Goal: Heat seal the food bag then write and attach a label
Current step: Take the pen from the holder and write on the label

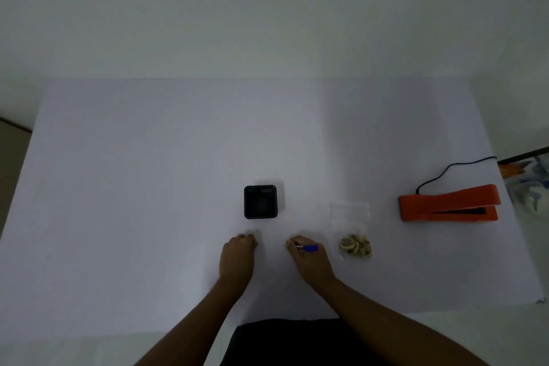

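The right grip [310,258] was closed around a pen [309,247], fingers curled over its barrel. The pen's blue end stuck out to the right and its pale tip pointed left, low over the tabletop [148,187]. The left grip [237,255] lay near it on the left, knuckles forward and fingers tucked down against the white surface. Whether it pinched or pressed anything beneath them could not be told. The strip of tabletop between the two was white on white, and any label there could not be made out.

Just right of the right grip lay the food bag [352,226], clear and flat, its far part almost lost against the surface. A cluster of round beige and dark pieces sat in its near end. Whether its mouth was sealed could not be seen. The bag lay between the right grip and the orange heat sealer [448,202], which sat well off to the right with its arm raised at the right-hand end. A black cable [454,166] ran from the sealer's back toward the tabletop's right edge.

Beyond the hands stood a black square tray [260,202], apart from both. Past the right edge, blurred clutter [528,181] was cut off by the frame. Both forearms came in from the bottom over dark clothing [297,342]
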{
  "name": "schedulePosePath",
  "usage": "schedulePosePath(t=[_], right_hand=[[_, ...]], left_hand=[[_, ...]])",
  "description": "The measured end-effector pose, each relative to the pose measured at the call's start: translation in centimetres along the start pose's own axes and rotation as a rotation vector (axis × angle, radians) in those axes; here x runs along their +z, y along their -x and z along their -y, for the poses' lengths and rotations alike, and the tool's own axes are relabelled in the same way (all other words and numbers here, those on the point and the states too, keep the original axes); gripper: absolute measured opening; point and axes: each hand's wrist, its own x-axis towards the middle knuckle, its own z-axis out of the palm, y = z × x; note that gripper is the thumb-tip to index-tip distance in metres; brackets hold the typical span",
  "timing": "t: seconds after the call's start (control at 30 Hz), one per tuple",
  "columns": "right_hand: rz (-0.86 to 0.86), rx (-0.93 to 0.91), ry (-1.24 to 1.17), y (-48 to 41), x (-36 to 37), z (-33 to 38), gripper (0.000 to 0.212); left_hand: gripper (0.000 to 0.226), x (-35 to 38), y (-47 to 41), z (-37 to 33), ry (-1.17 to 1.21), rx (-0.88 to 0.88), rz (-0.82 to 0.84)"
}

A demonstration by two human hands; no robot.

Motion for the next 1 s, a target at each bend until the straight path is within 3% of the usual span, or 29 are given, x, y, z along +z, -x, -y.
schedulePosePath(t=[0.13, 0.3, 0.47, 1.0], right_hand=[[-0.013, 0.011, -0.175, 0.9, -0.8, 2.9, 0.023], [-0.017, 0.047, -0.408, 1.6, -1.9, 7.7, 0.048], [-0.078, -0.065, -0.561, 3.1, -3.5, 11.4, 0.050], [-0.194, -0.138, -0.609, 4.5, -4.3, 13.7, 0.050]], left_hand=[[0.015, -0.5, 0.3, 0.0, 0.358, -0.074, 0.018], [0.019, -4.4, 2.4, -2.2, 0.796, -0.141, 0.029], [0.020, -7.8, 4.4, -3.7, 1.138, -0.229, 0.024], [0.023, -10.5, 6.0, -7.6, 1.347, -0.165, 0.121]])
